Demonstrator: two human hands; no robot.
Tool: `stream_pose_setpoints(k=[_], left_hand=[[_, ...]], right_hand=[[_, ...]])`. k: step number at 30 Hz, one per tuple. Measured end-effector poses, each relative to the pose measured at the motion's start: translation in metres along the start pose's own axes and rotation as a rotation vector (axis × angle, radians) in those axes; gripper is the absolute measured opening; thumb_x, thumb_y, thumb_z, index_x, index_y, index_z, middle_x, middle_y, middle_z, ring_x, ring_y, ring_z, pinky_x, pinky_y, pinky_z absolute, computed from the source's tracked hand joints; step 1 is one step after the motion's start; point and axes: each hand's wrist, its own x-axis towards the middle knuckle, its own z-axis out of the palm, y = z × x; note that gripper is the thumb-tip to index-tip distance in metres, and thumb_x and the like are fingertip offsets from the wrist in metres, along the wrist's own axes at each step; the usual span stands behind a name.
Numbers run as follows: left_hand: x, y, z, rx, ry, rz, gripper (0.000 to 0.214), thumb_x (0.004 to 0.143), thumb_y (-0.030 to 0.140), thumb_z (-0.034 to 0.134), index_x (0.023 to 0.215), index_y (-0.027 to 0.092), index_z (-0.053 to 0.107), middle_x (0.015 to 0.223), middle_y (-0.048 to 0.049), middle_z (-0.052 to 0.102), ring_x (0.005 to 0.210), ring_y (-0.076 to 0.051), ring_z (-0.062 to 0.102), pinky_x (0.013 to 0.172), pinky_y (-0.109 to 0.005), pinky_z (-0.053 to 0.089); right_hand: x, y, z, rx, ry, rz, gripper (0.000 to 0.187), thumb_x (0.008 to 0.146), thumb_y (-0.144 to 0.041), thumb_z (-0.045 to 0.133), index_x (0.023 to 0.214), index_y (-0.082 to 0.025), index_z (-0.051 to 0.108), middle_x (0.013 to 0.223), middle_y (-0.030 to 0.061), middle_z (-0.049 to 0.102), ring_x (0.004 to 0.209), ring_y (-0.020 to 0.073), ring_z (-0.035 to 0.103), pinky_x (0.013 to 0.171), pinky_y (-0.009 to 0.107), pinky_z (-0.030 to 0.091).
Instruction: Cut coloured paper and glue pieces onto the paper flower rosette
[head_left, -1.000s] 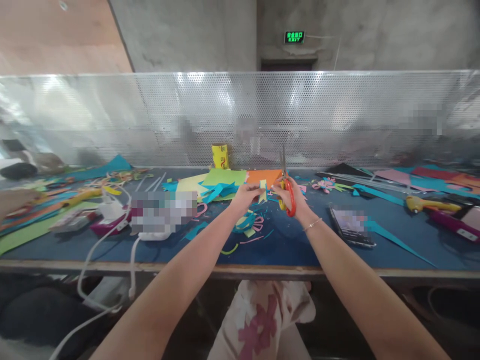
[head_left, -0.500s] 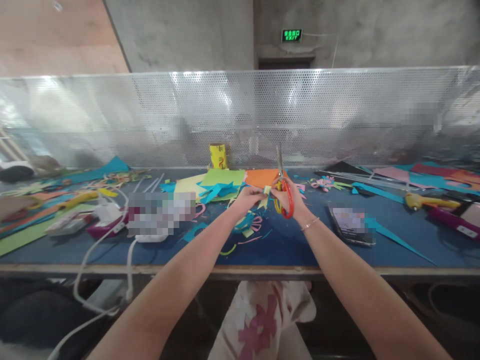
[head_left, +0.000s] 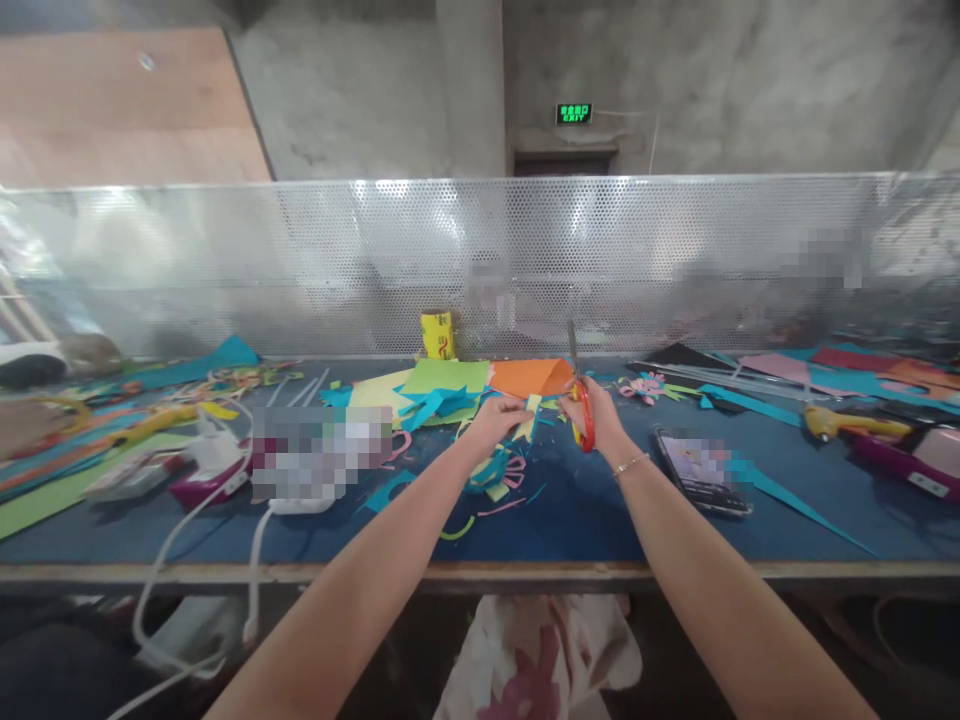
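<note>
The right hand (head_left: 602, 412), its fingers wrapped around the scissors (head_left: 588, 428), has moved a bit away from the yellow strip (head_left: 532, 412), so now just the left hand's (head_left: 493, 422) fingers pinch it, over the table (head_left: 555, 525).

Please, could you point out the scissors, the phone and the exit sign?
Scissors (head_left: 589, 428), head view: on the red handle.
Phone (head_left: 691, 463), head view: on its screen.
Exit sign (head_left: 574, 114), head view: on its lettered face.

Through my one head camera, close by the surface (head_left: 559, 520), I look forward and down toward the far perforated screen (head_left: 394, 260).
</note>
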Motion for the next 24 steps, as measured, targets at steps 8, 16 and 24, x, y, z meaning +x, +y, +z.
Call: stream_pose_setpoints(k=[8, 16, 24], left_hand=[[0.006, 0.001, -0.005, -0.329, 0.206, -0.066, 0.012, 0.051, 0.02, 0.063, 0.059, 0.013, 0.056, 0.052, 0.0008, 0.055, 0.046, -0.009, 0.05, 0.048, -0.021, 0.04], [0.006, -0.002, -0.012, -0.307, 0.184, -0.036, 0.019, 0.048, 0.011, 0.061, 0.067, 0.011, 0.06, 0.057, -0.001, 0.059, 0.049, -0.009, 0.053, 0.048, -0.019, 0.039], [0.017, -0.017, -0.019, -0.225, 0.234, -0.014, 0.024, 0.045, 0.005, 0.063, 0.068, 0.011, 0.061, 0.057, -0.0006, 0.06, 0.048, -0.008, 0.051, 0.045, -0.018, 0.036]], right_hand=[[-0.016, 0.004, -0.004, -0.449, -0.255, 0.061, 0.014, 0.062, -0.02, 0.057, 0.074, -0.014, 0.056, 0.074, 0.0116, 0.063, 0.071, 0.0203, 0.059, 0.059, 0.026, 0.038], [-0.027, -0.023, -0.005, -0.833, -0.351, 0.015, 0.023, 0.075, -0.018, 0.043, 0.086, -0.009, 0.062, 0.087, 0.0174, 0.063, 0.084, 0.0215, 0.059, 0.07, 0.027, 0.039], [-0.026, -0.077, -0.117, -0.605, -0.048, -0.22, 0.017, 0.073, -0.026, 0.053, 0.083, -0.018, 0.064, 0.077, 0.0031, 0.064, 0.07, 0.0136, 0.058, 0.064, 0.025, 0.042]])
